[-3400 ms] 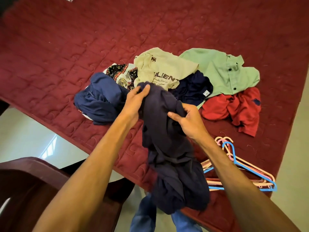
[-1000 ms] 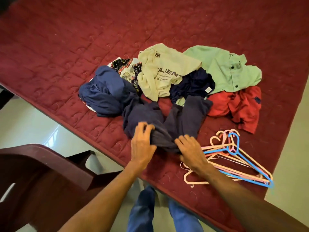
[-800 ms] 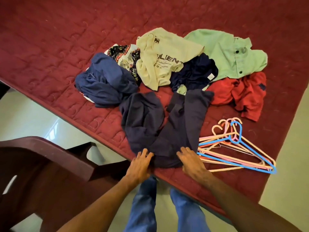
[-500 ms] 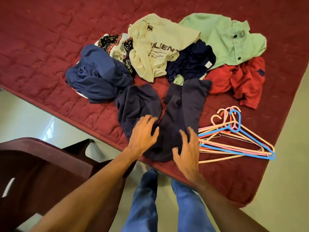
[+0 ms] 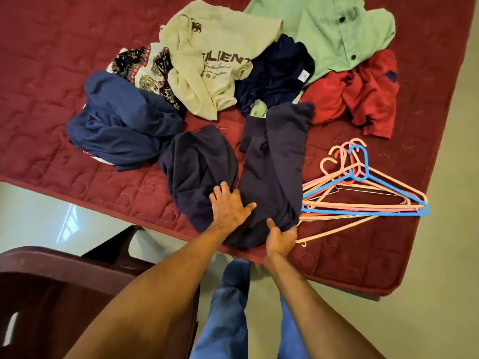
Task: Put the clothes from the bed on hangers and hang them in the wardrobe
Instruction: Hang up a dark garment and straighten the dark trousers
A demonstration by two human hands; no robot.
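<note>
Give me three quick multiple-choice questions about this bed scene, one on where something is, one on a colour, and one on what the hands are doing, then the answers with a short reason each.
1. Where does the pile of hangers lie relative to the dark navy garment under the hands?
A. On the person's right of it
B. On the person's left of it
C. On top of it

2. What colour is the hanger on top of the pile?
A. Green
B. Blue
C. Black

3. What is the left hand doing?
A. Lifting a hanger
B. Hanging free in the air
C. Lying flat on the dark navy garment

Answers:
1. A, the hangers lie on the bedspread by the garment's right edge, near the right hand.
2. B, a blue hanger lies over the peach and pink ones.
3. C, the palm lies spread on the cloth, touching no hanger.
</note>
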